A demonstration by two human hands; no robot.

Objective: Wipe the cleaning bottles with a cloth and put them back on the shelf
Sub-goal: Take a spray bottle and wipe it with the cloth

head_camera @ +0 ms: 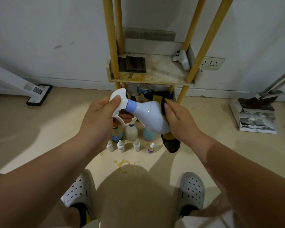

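Gripping the spray bottle at its trigger, my left hand holds it crosswise, nozzle leftward. My right hand clasps the cloth round its base, with the shelf edge just beyond.

Head-worn wide view, forward and down

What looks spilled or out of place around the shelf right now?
A yellow-brown splatter stains the floor on the near side of the small bottles. The shelf surface carries similar rusty staining. Both look like leaked liquid.
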